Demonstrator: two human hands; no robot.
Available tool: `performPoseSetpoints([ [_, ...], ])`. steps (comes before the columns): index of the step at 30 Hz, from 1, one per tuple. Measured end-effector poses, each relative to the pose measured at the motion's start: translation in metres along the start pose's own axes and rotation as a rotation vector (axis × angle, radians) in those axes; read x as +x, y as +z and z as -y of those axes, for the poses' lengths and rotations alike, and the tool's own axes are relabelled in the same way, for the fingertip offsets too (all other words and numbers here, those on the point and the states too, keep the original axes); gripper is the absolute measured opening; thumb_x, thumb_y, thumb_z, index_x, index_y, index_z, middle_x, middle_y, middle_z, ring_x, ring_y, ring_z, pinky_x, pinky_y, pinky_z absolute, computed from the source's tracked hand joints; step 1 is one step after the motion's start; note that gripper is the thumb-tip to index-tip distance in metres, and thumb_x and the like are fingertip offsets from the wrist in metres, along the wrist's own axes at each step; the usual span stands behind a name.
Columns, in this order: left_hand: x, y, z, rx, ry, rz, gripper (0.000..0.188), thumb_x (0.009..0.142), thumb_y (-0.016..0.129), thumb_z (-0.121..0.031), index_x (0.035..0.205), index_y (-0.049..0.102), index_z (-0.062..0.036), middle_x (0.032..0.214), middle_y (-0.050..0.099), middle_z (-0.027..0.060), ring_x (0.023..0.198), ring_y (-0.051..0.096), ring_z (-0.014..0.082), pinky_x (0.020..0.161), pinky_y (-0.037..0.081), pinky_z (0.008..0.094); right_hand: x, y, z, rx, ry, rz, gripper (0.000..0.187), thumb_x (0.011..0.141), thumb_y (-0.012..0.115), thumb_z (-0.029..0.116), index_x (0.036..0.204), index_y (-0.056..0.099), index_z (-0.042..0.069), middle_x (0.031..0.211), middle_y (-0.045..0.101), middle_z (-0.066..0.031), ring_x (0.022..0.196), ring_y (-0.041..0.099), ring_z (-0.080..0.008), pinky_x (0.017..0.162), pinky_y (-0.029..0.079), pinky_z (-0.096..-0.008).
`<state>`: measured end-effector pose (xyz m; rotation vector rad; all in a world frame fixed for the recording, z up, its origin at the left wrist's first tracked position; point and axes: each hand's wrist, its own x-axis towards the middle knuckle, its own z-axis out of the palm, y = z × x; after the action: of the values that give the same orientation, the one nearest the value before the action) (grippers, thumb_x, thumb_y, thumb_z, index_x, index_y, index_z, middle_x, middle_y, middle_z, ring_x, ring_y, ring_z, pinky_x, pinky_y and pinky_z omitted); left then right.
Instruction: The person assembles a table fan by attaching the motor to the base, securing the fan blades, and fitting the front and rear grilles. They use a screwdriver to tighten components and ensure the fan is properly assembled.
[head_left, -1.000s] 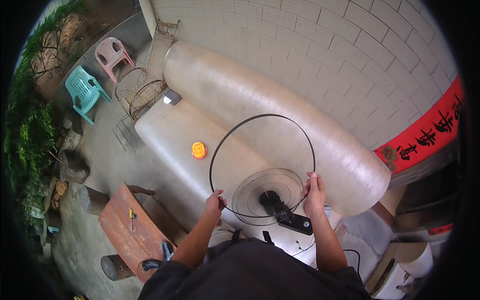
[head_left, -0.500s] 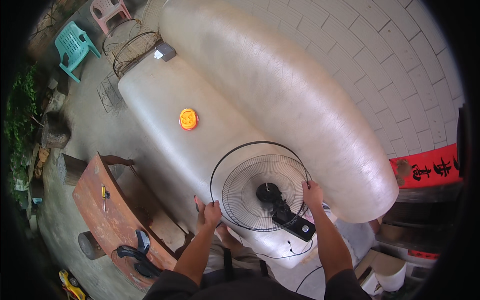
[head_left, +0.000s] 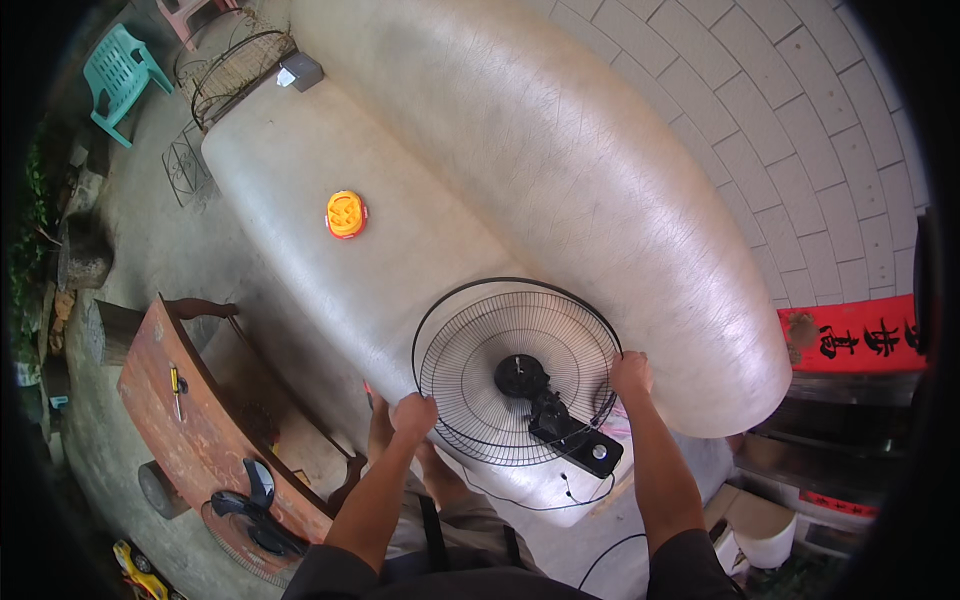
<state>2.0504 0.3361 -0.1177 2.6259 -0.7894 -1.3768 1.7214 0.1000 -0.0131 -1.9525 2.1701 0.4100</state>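
Both my hands grip a thin black hoop [head_left: 517, 281] at opposite sides. My left hand [head_left: 413, 415] is closed round its left side, and my right hand [head_left: 630, 376] round its right side. Inside and beneath the hoop lies the round wire rear guard [head_left: 465, 340] of a fan, with the black motor hub [head_left: 520, 376] at its centre. A black fan body [head_left: 573, 445] with a silver knob slants toward the lower right on the beige sofa [head_left: 390, 180]. Whether the hoop touches the guard all round I cannot tell.
An orange-and-red round object [head_left: 346, 214] and a tissue box [head_left: 300, 72] sit on the sofa. At left stands a wooden table [head_left: 165, 345] with a screwdriver [head_left: 177, 393] and black fan blades [head_left: 255, 520] over another wire guard. A green chair [head_left: 125, 80] is farther back.
The hoop has come nearer the guard's outline, and both hands still hold it. The whole view has shifted somewhat, so the sofa and table sit more to the left.
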Motion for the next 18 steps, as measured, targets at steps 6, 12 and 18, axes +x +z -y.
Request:
performPoseSetpoints([
  [6,0.0,0.019,0.017,-0.085,0.094,-0.099,0.036,0.089,0.052,-0.028,0.088,0.066,0.0048,0.091,0.067,0.028,0.09,0.065,0.0447,0.084,0.051,0.0519,0.001,-0.006,-0.005,-0.052,0.041,0.138,0.036,0.094,0.052,0.031,0.096,0.069,-0.001,0.099,0.068,-0.023,0.098,0.064,-0.0414,0.091,0.05,-0.0488],
  [12,-0.03,0.036,0.049,-0.182,0.125,-0.25,0.028,0.088,0.055,-0.025,0.083,0.063,0.0011,0.079,0.066,0.0243,0.078,0.065,0.0441,0.072,0.051,0.0528,-0.008,0.003,-0.004,-0.159,-0.098,0.169,0.035,0.092,0.052,0.03,0.094,0.069,0.0,0.1,0.068,-0.0247,0.098,0.065,-0.0421,0.089,0.05,-0.0505],
  [18,-0.046,0.048,0.092,-0.294,0.078,-0.311,0.025,0.086,0.057,-0.022,0.08,0.061,0.0023,0.076,0.064,0.0252,0.076,0.063,0.0448,0.07,0.049,0.0518,-0.029,0.005,0.024,-0.125,-0.129,0.175,0.034,0.091,0.053,0.029,0.092,0.069,-0.001,0.098,0.068,-0.025,0.093,0.065,-0.0439,0.083,0.051,-0.0522],
])
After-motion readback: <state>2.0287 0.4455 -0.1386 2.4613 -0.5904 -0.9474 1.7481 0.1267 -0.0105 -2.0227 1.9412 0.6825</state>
